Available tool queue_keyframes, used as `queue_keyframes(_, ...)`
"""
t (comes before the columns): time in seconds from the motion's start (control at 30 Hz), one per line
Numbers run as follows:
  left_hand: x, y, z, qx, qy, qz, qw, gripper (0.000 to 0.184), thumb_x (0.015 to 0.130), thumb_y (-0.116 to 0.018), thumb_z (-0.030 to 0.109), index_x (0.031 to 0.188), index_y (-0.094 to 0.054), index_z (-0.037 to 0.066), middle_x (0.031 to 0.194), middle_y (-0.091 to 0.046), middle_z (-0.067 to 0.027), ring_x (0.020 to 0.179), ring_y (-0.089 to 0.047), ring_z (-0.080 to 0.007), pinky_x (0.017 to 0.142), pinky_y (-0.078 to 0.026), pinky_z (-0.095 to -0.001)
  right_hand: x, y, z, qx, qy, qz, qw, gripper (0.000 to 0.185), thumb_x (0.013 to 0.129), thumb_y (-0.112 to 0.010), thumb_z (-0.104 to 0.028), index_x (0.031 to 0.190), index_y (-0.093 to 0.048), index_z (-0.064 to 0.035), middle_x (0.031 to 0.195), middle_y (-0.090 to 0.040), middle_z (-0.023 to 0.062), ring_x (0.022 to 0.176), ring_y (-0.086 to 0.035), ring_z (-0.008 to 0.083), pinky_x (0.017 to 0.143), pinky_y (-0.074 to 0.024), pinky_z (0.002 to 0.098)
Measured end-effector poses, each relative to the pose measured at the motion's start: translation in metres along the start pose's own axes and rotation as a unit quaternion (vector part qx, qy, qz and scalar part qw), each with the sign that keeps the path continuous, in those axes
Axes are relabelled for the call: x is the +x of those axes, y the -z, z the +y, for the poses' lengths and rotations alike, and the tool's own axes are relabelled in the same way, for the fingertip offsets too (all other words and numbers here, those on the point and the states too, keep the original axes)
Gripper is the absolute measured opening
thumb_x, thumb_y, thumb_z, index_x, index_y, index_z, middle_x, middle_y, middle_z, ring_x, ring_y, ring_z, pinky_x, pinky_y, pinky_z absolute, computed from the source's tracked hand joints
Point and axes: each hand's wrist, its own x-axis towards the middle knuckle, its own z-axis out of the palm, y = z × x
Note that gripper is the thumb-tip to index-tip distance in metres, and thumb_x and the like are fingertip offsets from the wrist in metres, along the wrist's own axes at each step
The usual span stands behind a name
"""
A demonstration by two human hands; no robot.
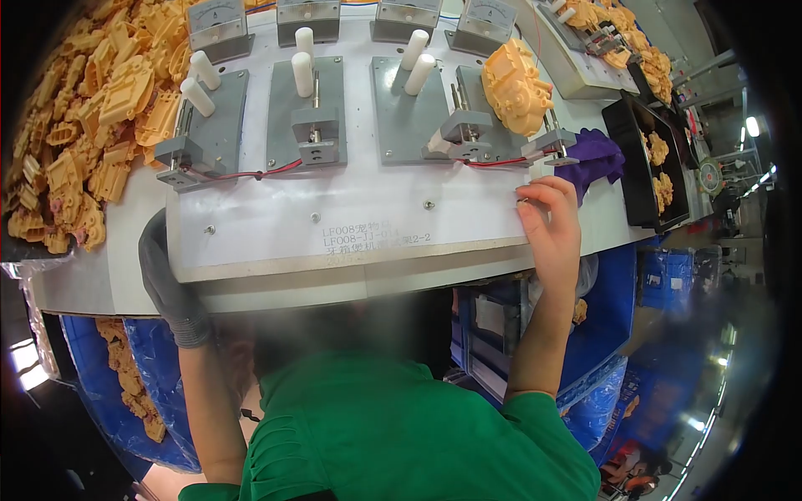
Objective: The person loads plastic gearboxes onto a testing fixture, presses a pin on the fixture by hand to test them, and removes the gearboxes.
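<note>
The orange casing point(518, 88) lies just beyond your nearer, right hand point(555, 230), long axis roughly away from you; those fingertips nearly meet, hold unclear, while your gloved left hand point(167, 271), well apart, shows no readable grip.

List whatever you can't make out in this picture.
Head view: whether the right hand holds something; too small between its fingers.
Head view: fingertips of the left hand; hidden by the white board.
Head view: readings on the dial meters; too small.
Head view: lowest printed line; blurred.
Head view: far left of the orange parts; cut off by the dark rim.
</note>
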Motion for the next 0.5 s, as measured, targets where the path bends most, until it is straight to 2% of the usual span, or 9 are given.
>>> queue_keyframes(0.5, 0.0002, 0.0036, -0.0054, 0.012, -0.007, -0.009, 1.0, 0.056, 0.103, -0.028, 0.04, 0.129, -0.051, -0.004, 0.126, -0.056, -0.0137, 0.116, -0.053, -0.022, 0.104, -0.038, -0.0358, -0.003, -0.0034, 0.01, 0.029, 0.018, 0.017, 0.999, 0.017, 0.08, -0.073, -0.004, 0.094, -0.064, -0.0055, 0.108, -0.052, 0.0069, 0.1, -0.052, 0.0187, 0.09, -0.0425, 0.0296)
